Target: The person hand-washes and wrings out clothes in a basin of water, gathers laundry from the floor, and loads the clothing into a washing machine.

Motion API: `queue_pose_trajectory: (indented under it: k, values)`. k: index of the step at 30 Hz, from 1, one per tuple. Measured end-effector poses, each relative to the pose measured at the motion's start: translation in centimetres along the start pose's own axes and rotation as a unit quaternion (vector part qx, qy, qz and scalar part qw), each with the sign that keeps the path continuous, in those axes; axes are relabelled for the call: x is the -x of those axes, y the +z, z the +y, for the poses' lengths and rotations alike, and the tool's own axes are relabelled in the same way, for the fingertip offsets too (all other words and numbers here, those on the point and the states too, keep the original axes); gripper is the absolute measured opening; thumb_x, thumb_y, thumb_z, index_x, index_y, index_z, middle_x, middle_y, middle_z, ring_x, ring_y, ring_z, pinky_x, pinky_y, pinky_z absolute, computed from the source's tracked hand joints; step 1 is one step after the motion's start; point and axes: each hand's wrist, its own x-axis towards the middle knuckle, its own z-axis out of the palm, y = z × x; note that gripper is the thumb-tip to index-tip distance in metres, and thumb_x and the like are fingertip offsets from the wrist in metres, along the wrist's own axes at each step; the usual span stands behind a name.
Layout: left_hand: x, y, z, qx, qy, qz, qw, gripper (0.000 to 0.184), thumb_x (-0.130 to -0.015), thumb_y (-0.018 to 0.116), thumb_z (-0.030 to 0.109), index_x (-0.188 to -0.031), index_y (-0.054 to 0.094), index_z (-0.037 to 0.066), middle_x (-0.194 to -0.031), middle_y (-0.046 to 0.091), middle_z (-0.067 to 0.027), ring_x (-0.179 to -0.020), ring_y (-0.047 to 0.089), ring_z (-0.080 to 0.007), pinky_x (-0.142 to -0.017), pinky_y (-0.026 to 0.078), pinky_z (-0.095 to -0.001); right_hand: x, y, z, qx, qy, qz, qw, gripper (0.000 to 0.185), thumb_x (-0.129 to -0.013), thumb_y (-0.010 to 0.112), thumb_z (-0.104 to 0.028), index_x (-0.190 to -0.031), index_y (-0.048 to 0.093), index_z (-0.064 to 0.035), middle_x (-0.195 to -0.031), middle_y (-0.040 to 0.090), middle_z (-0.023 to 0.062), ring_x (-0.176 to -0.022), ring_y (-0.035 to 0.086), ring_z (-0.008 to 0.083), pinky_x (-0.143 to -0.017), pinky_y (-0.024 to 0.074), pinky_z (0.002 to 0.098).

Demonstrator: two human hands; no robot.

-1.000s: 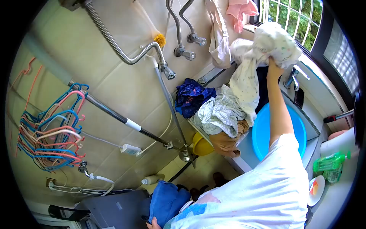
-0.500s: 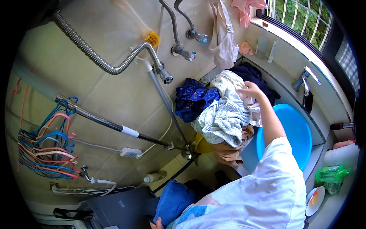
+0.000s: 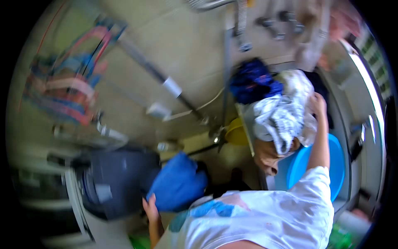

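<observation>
My left hand [image 3: 151, 209] grips the edge of a blue cloth [image 3: 176, 184], low in front of me beside a dark grey bin-like container [image 3: 122, 180]. On the counter my right hand [image 3: 318, 104] is at the right side of a heap of clothes, its fingers bent against a pale garment [image 3: 296, 83]; blur partly hides the fingertips. Also in the heap are a light grey-blue garment [image 3: 275, 118], a shiny dark blue garment [image 3: 253, 83] and a brown garment [image 3: 267, 155]. A bright blue basin [image 3: 336, 164] sits below my right forearm.
Coloured hangers [image 3: 68, 85] hang at the left wall by a metal pole [image 3: 145, 64]. A yellow bucket [image 3: 236, 133] stands under the counter's left edge. At the right is a tap [image 3: 364, 130]; wall valves [image 3: 269, 25] are above the heap.
The view has swung left and down, blurring the scene. My left hand and more of the blue cloth have come into view. My right hand stays at the heap.
</observation>
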Motion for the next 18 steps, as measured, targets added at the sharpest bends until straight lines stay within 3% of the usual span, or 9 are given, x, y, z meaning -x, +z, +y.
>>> queue_pose_trajectory:
  k: [3,7,13,18]
  values:
    - [-0.3,-1.3,0.9,0.08,-0.022,0.05,0.995,0.045,-0.082,0.055,0.016,-0.122,0.045,-0.003,-0.116,0.053,-0.0101,-0.102,0.051,-0.0195,-0.092,0.037,-0.0302,-0.7,-3.9,0.5,0.052,-0.05,0.018,0.997,0.044,-0.075,0.067,-0.019,-0.114,0.056,-0.0011,-0.113,0.058,0.0158,-0.106,0.055,0.0247,-0.092,0.0406,0.0324]
    - [0.0,-2.2,2.7,0.178,-0.014,0.097,0.979,0.038,-0.083,0.055,0.019,-0.114,0.05,-0.002,-0.111,0.056,-0.0126,-0.101,0.055,-0.0214,-0.09,0.042,-0.0329,2.5,-9.0,-6.2,-0.289,0.07,0.033,0.954,0.036,-0.086,0.06,-0.02,-0.117,0.054,-0.0024,-0.111,0.059,0.0096,-0.102,0.057,0.018,-0.084,0.0448,0.0265]
    - [0.3,-5.7,3.1,0.224,0.038,0.085,0.97,0.042,-0.082,0.055,0.015,-0.12,0.045,-0.001,-0.115,0.053,-0.0118,-0.103,0.052,-0.0198,-0.091,0.04,-0.0313,9.7,-11.3,-19.8,-0.432,-0.033,0.001,0.901,0.031,-0.088,0.057,-0.017,-0.115,0.055,-0.0017,-0.104,0.06,0.0091,-0.093,0.059,0.016,-0.076,0.0474,0.0238]
    - [1.8,-9.6,3.3,0.225,0.086,0.092,0.966,0.045,-0.079,0.059,0.014,-0.12,0.045,0.0,-0.112,0.055,-0.0096,-0.099,0.053,-0.0157,-0.09,0.039,-0.0287,21.8,-7.2,-34.9,-0.414,-0.116,-0.31,0.848,0.034,-0.084,0.059,-0.018,-0.113,0.054,-0.0008,-0.098,0.062,0.0097,-0.085,0.06,0.0161,-0.071,0.0491,0.0268]
